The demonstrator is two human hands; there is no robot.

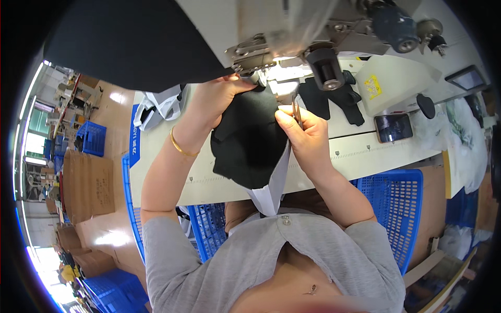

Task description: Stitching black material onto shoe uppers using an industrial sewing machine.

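a: grey shirt front (209,271) sits closest to the lens. main item?

b: black cloth piece (250,141), mid-frame, between the two hands, far end right under the sewing machine (240,23). pale strip (271,195) shows along its right side and hangs past the front edge of the white table (162,172).

a: how'll it handle?

b: light and soft, i'd guess. floppy, folds easily, probably not slippery or fragile, though edges could stretch. best hold is by the edges, kept flat, one hand each side, fingertips clear of the machine's working end.

a: direction?

b: long axis runs roughly far to near, from the machine down toward the lap, leaning a bit right at the near end. broad across the middle, narrower toward the near tip. can't tell front face from back.

a: fingers?

b: right hand (308,130): thumb and forefinger pinching the cloth's right edge, slim metal tool (297,113) tucked in the same grip, tweezers or snips, can't tell. left hand (216,99): at the upper left edge, fingers bent, tips partly hidden, so can't tell if they pinch or just press.

a: around it?

b: more black cloth pieces (336,101) to the right, dark phone (394,129) past those, pale bundle (159,107) at left. blue basket (399,208) below the table, cardboard box (88,185) on the floor.
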